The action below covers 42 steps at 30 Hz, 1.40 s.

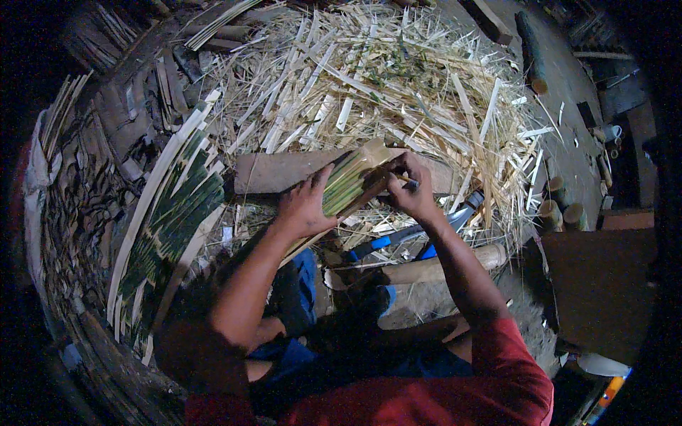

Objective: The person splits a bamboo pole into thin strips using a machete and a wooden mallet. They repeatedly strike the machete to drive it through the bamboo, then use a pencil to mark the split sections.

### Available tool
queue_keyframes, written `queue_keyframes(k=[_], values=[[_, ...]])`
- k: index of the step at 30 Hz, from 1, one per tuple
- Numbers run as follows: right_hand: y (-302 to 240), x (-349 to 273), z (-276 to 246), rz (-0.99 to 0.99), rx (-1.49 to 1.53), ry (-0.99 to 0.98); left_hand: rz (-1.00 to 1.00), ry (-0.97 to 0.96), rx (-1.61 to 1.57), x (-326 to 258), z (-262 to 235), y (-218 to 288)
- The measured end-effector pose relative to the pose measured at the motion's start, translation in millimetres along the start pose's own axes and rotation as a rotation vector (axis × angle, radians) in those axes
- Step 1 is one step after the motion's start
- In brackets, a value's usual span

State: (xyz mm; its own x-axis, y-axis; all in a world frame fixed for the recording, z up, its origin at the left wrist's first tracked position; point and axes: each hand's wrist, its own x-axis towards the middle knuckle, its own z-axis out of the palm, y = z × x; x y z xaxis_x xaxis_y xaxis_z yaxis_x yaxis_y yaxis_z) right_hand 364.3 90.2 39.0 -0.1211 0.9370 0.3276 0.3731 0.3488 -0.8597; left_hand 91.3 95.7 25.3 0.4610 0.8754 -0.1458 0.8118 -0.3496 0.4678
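My left hand (302, 206) grips a bundle of green and pale bamboo strips (352, 181), held slanting up to the right above a flat wooden board (273, 172). At the bundle's upper end my right hand (410, 190) is closed on a small dark marker or tool (412, 184), its tip against the strips. Both forearms come up from the lower edge, over my crossed legs in blue trousers.
A big heap of pale bamboo shavings (383, 78) lies beyond the board. A stack of long green bamboo slats (167, 227) curves along the left. A blue-handled blade (405, 238) and a wooden log (433, 268) lie below my right hand. Short round bamboo pieces (561, 209) stand right.
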Motion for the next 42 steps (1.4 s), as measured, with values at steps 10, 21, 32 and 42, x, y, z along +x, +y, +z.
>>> queue_keyframes(k=[10, 21, 32, 42], values=[[-1, 25, 3, -0.069, -0.154, -0.151, 0.061, 0.123, 0.006, -3, 10, 0], [1, 27, 0, -0.020, -0.120, -0.148, 0.025, 0.082, 0.002, -2, 10, 0], [8, 22, -4, 0.084, -0.053, -0.065, -0.041, -0.013, -0.046, -1, -6, 6], [15, -23, 0, -0.072, -0.090, 0.108, -0.079, 0.224, 0.433, -17, 37, 40]])
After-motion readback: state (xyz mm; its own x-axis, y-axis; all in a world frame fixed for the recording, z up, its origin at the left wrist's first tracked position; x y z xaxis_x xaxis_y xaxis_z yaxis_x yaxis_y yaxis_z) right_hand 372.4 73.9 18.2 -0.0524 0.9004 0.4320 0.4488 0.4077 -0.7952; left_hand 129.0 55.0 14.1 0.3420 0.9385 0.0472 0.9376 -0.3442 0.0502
